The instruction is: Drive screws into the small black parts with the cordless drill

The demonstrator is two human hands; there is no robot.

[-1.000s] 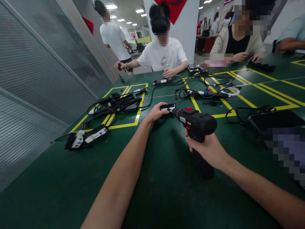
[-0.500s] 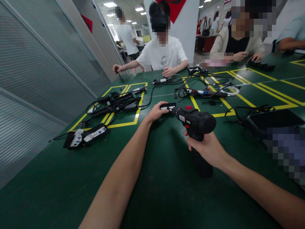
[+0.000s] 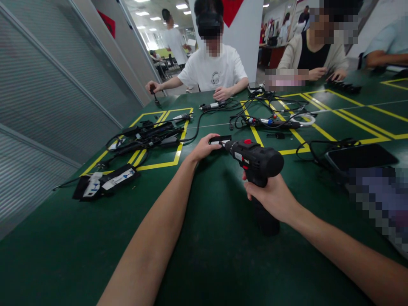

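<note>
My right hand (image 3: 270, 197) is wrapped round the grip of a black cordless drill (image 3: 258, 159) with red details. The drill points left, and its tip meets a small black block with a light face (image 3: 219, 139). Thumb and fingers of my left hand (image 3: 204, 148) clamp this block on the green table (image 3: 219, 238). The exact point where the bit touches the block is too small to make out.
Black cabled tools (image 3: 149, 138) lie inside yellow tape at left, with black pouches (image 3: 105, 182) nearer me. More cabled tools (image 3: 270, 122) lie beyond the drill. A phone (image 3: 361, 157) is at right. Across the table sits a person in a white shirt (image 3: 213, 70).
The whole view has shifted slightly, so things appear a little further left. Both hands keep their hold, with the drill tip still at the block.
</note>
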